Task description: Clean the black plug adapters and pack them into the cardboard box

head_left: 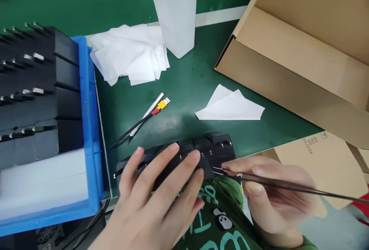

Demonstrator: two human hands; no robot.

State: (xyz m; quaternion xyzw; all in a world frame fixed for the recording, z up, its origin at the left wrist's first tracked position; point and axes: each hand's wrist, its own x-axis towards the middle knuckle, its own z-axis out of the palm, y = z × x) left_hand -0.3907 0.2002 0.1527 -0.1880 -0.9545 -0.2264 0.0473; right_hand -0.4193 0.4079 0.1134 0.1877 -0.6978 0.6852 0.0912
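Right hand [276, 200] pinches wires [328, 194], likely light, flexible and best held near their tips; left hand [155, 200] lies open over stiff-looking blocks [213, 142] at the near edge of the counter [184, 84].

Bright, fairly even light — a soft glare on the green table [175, 117], white papers [129, 55] almost washed out; the right hand [276, 205] is smeared by blur — top-left corner soft.

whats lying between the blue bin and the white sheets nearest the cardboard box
A black USB cable and a silver rod lie crossed there on the green table, as the head view shows.
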